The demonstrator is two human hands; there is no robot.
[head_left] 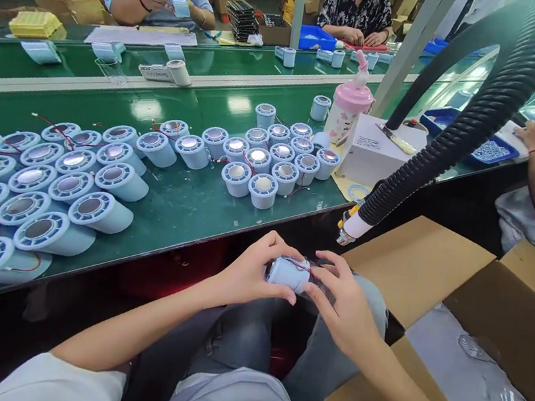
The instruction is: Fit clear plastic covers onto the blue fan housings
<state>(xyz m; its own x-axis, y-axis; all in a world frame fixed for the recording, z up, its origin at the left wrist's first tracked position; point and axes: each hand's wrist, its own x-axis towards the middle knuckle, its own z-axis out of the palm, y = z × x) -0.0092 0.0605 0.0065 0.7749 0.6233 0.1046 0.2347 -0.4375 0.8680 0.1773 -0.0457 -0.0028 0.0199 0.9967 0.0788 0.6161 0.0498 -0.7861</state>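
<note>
- Pale blue housing (pixel 288 273), lower centre of frame: probably light, rigid plastic; thin red wires look fragile.
- Left hand (pixel 251 272) and right hand (pixel 342 305) clamp its ends; grip the barrel.

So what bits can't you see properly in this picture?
- Head view: the pale blue part is mostly covered by the left hand and right hand.
- What the part's red wires join to: too small to tell.
- The leftmost blue parts on the green bench: cut off by the picture's left edge.
- The clear pieces in the cardboard box: faint and partly cut off at the right edge.
</note>
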